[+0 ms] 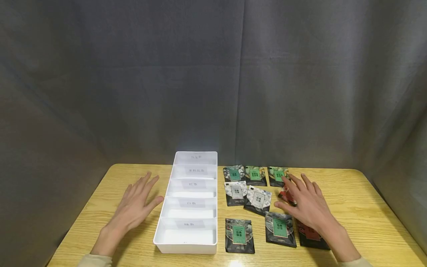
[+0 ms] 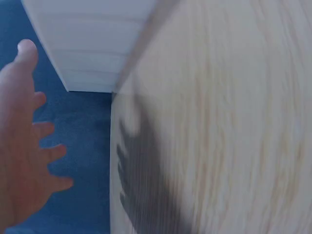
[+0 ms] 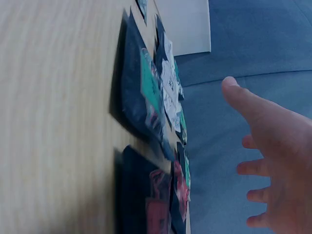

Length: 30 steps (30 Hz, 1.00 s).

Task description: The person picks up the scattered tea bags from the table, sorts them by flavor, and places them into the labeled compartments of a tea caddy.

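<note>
My left hand [image 1: 135,202] hovers left of a white divided box [image 1: 186,249], fingers spread and holding nothing. In the left wrist view the thumb points toward the box's side wall [image 2: 92,44]. Over the right-hand packets my right hand [image 1: 308,204] is held with fingers spread, also holding nothing. Beneath it lie a dark red packet [image 1: 311,237] and another red packet [image 1: 285,194], both partly hidden. Close by are a green-labelled dark packet [image 1: 280,229] and a white-topped packet [image 1: 258,199].
The box has several labelled compartments in a row. More packets lie right of it: a green-labelled one [image 1: 239,237] in front, a white-topped one [image 1: 236,193], and green ones [image 1: 255,175] at the back. A grey curtain [image 1: 213,81] hangs behind the wooden table [image 1: 353,207].
</note>
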Motion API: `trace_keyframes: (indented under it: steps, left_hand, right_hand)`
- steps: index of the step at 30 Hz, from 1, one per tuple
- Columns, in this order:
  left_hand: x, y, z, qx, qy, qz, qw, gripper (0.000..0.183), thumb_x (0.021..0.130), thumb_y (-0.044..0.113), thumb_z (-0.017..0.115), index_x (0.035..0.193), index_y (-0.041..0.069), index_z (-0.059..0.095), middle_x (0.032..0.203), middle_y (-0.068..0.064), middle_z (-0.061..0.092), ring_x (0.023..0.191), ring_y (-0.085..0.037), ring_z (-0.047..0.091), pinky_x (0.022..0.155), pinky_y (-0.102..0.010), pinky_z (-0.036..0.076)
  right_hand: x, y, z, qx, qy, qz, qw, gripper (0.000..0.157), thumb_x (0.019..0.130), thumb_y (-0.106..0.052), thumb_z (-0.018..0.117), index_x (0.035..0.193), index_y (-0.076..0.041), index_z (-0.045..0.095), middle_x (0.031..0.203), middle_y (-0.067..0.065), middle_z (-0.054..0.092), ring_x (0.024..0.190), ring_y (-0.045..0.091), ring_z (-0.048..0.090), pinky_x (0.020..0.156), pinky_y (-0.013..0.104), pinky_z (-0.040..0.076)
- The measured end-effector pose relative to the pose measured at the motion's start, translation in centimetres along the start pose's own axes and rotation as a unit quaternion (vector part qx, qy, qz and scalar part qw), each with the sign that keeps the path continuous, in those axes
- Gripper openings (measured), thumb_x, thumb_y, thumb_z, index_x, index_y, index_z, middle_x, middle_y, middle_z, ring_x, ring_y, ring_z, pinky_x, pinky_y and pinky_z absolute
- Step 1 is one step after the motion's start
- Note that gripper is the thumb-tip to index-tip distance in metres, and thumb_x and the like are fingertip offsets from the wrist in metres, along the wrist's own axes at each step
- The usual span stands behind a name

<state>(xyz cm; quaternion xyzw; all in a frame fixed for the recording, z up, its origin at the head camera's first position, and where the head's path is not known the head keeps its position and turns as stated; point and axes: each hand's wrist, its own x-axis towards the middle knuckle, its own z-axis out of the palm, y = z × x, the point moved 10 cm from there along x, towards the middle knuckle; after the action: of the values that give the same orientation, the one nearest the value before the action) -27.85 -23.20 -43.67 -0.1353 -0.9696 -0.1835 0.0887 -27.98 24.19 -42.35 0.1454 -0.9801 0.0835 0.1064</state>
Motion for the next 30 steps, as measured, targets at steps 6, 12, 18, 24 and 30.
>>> trace_keyframes:
  steps: [6, 12, 18, 24, 30]
  left_hand:
    - [-0.5, 0.4, -0.4, -0.073, -0.005, 0.009, 0.9972, 0.064, 0.101, 0.047, 0.051, 0.157, 0.022, 0.031, 0.164, -0.01, 0.025, 0.147, -0.041, 0.027, 0.115, -0.066, 0.022]
    - [-0.6, 1.5, 0.0, -0.097, 0.0, 0.04, 0.9944, 0.06, 0.101, 0.043, 0.054, 0.154, 0.024, 0.036, 0.16, -0.008, 0.035, 0.145, -0.037, 0.034, 0.114, -0.064, 0.026]
    - [-0.7, 2.2, 1.3, -0.128, -0.03, 0.046, 0.9902, 0.057, 0.101, 0.046, 0.053, 0.153, 0.026, 0.038, 0.157, -0.001, 0.04, 0.144, -0.031, 0.04, 0.113, -0.06, 0.036]
    - [-1.3, 2.0, 2.0, -0.159, -0.061, 0.015, 0.9853, 0.059, 0.1, 0.053, 0.051, 0.154, 0.037, 0.032, 0.157, 0.002, 0.04, 0.14, -0.027, 0.046, 0.112, -0.056, 0.039]
    - [-1.9, 1.9, 2.5, -0.194, -0.067, -0.004, 0.9787, 0.055, 0.101, 0.05, 0.05, 0.152, 0.043, 0.031, 0.156, 0.006, 0.04, 0.137, -0.025, 0.049, 0.108, -0.054, 0.043]
  right_hand:
    - [1.2, -1.0, -0.2, 0.02, 0.014, -0.02, 1.0, 0.079, 0.089, -0.062, 0.062, 0.147, -0.009, 0.047, 0.146, 0.019, 0.049, 0.137, 0.049, 0.036, 0.105, 0.071, 0.033]
    - [1.9, -1.0, 0.2, 0.047, 0.001, -0.023, 0.999, 0.064, 0.091, -0.049, 0.069, 0.141, -0.012, 0.055, 0.134, 0.018, 0.059, 0.124, 0.048, 0.049, 0.095, 0.07, 0.041]
    - [2.8, -0.5, 1.1, 0.081, -0.014, -0.017, 0.996, 0.053, 0.094, -0.04, 0.068, 0.137, -0.011, 0.06, 0.129, 0.019, 0.062, 0.116, 0.047, 0.055, 0.091, 0.066, 0.046]
    - [4.5, -0.6, 1.6, 0.125, -0.024, -0.019, 0.992, 0.046, 0.097, -0.032, 0.065, 0.134, -0.005, 0.061, 0.13, 0.02, 0.062, 0.117, 0.044, 0.057, 0.094, 0.062, 0.047]
    - [5.9, -0.7, 1.8, 0.143, -0.034, -0.012, 0.989, 0.041, 0.098, -0.028, 0.064, 0.131, -0.004, 0.062, 0.128, 0.018, 0.064, 0.116, 0.041, 0.058, 0.093, 0.06, 0.048]
